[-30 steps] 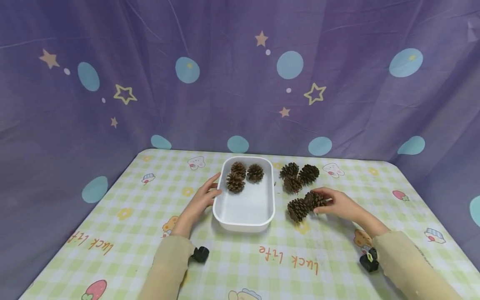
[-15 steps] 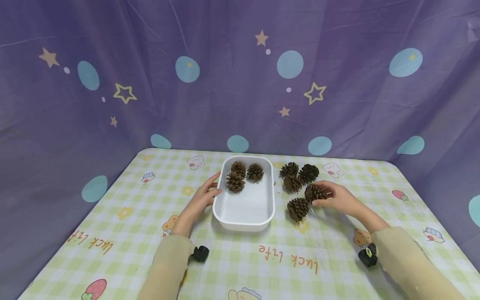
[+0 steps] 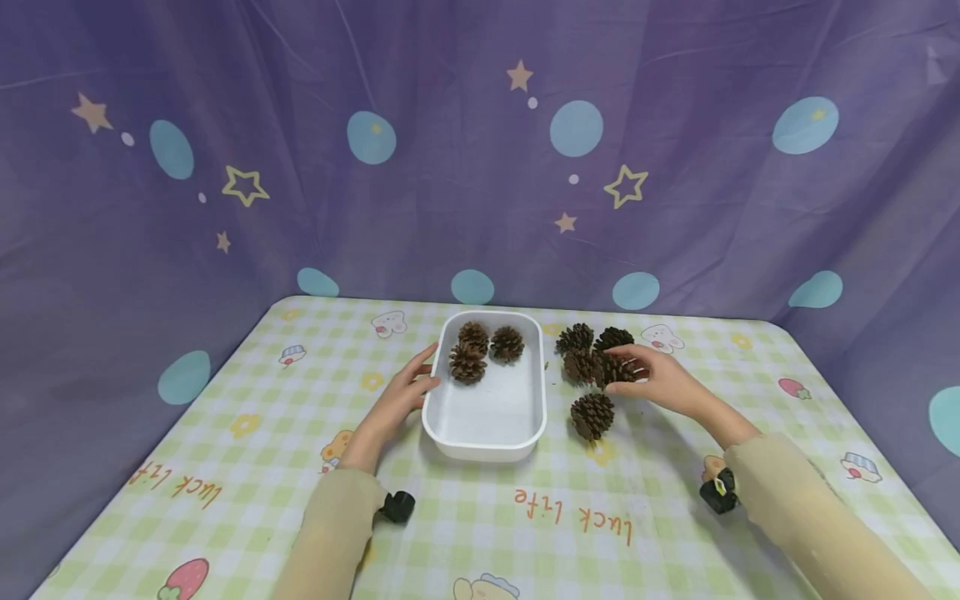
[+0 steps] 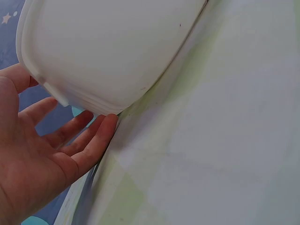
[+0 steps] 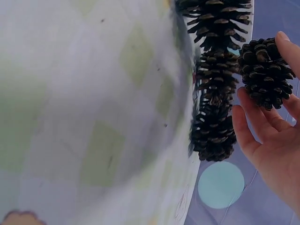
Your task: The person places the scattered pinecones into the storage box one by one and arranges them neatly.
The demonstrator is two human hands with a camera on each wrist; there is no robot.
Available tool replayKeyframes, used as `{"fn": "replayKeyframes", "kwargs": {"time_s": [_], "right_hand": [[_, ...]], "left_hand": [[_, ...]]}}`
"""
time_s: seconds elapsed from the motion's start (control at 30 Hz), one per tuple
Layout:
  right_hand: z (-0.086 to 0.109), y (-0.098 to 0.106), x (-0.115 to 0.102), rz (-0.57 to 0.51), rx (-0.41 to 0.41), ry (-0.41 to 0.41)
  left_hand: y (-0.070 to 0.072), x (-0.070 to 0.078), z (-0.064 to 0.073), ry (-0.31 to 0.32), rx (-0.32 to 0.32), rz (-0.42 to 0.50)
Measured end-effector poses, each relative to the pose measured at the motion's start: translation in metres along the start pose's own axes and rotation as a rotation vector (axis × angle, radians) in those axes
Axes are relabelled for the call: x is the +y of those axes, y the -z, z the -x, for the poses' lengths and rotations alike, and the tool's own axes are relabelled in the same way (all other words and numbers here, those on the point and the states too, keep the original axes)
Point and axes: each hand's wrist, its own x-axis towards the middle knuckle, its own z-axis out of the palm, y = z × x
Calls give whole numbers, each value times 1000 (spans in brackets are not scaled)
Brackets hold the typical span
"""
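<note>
My right hand (image 3: 667, 385) grips a brown pine cone (image 5: 265, 70) between thumb and fingers. In the right wrist view the cone is lifted off the tablecloth, close beside several other pine cones (image 5: 215, 129). On the left, my left hand (image 3: 392, 407) rests its fingertips against the outer side of a white plastic tub (image 3: 483, 454), fingers spread and fairly straight. Inside the tub, 3 pine cones (image 3: 468, 364) lie toward its far end. One loose pine cone (image 3: 592, 416) sits nearest the front, right of the tub.
Behind the held cone, more pine cones (image 3: 576, 338) cluster at the back, right of the tub. A green checked tablecloth (image 3: 570, 542) covers the table. A purple curtain (image 3: 450, 208) hangs at its far edge. Each wrist carries a small black camera (image 3: 397, 507).
My right hand has raised a pine cone away from the front one and carried it back and left, toward the rear cluster. The left hand stays at the tub.
</note>
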Motion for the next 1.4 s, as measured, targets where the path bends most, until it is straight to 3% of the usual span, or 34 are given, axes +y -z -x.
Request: {"fn": "replayKeyframes", "kwargs": {"time_s": [0.33,0.63,1.03,1.4], "right_hand": [[-18,-11,-17,-74,-32,23],[-36,-19,-36,46,8,42],[-59,-29,-53,118,20,58],[-76,-37,-66,97,19,69]], "left_hand": [[-1,-2,-2,-10,5,-8],[0,-3,-3,-6,-5,11],[-4,25,13,40,-16,17],[-3,25,12,36,-11,15]]}}
